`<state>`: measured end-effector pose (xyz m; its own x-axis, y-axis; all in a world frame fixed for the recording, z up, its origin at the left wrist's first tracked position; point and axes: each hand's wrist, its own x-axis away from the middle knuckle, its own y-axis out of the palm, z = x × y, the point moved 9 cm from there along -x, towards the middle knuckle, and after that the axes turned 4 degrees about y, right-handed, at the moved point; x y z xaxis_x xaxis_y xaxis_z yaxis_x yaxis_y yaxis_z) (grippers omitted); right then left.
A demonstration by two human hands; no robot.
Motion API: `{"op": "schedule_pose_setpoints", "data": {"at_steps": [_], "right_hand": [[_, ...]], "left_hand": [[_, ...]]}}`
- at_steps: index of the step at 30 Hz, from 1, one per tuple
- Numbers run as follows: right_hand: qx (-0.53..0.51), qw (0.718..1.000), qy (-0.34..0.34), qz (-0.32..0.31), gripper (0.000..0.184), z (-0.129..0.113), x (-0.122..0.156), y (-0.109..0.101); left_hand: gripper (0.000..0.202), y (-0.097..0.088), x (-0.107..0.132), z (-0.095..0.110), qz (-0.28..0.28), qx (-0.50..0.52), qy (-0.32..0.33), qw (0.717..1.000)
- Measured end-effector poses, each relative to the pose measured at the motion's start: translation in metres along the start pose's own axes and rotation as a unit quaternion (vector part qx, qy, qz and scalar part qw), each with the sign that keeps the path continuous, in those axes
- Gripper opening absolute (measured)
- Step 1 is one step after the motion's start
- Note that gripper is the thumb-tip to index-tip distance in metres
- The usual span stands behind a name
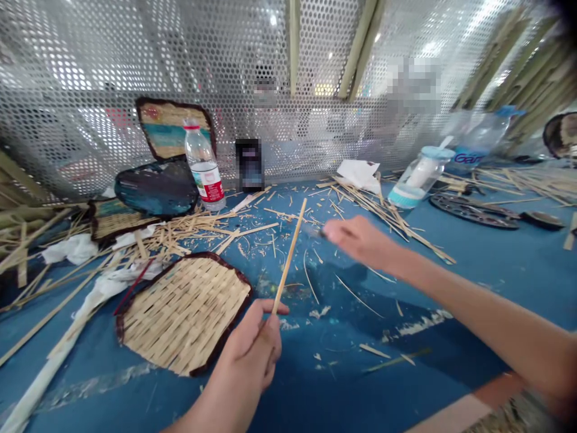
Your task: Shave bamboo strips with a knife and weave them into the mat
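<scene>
While left hand pinches bamboo stick, right hand blurred, grip unclear, woven fan beside, bare blue table near.

Bright, diffuse light is entering through the perforated screen across the top of the frame, glaring white at upper left and upper right. The right hand at centre is smearing with motion blur. Straight lines are bowing toward the edges, and a soft shadow is falling on the desk beneath the forearm.
</scene>
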<state>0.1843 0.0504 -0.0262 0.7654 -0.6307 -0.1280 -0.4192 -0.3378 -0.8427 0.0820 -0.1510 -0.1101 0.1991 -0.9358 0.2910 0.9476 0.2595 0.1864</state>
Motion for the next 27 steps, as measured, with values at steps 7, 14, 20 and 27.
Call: {"op": "schedule_pose_setpoints", "data": {"at_steps": [7, 14, 20, 27], "right_hand": [[0.090, 0.995, -0.024, -0.022, 0.047, -0.036, 0.009, 0.028], [-0.024, 0.962, 0.166, 0.217, 0.054, 0.066, -0.006, -0.081], [-0.054, 0.998, -0.016, -0.034, 0.046, -0.008, -0.003, 0.020], [0.039, 0.995, 0.017, 0.092, 0.052, 0.010, -0.025, 0.003]], "left_hand": [[0.037, 0.003, 0.014, 0.007, -0.029, -0.177, 0.042, 0.983], [0.038, 0.012, 0.016, 0.003, -0.071, -0.167, 0.041, 0.982], [0.025, -0.006, 0.001, -0.004, 0.008, -0.017, 0.008, 1.000], [0.028, 0.001, 0.005, -0.004, -0.032, -0.117, 0.008, 0.993]]}}
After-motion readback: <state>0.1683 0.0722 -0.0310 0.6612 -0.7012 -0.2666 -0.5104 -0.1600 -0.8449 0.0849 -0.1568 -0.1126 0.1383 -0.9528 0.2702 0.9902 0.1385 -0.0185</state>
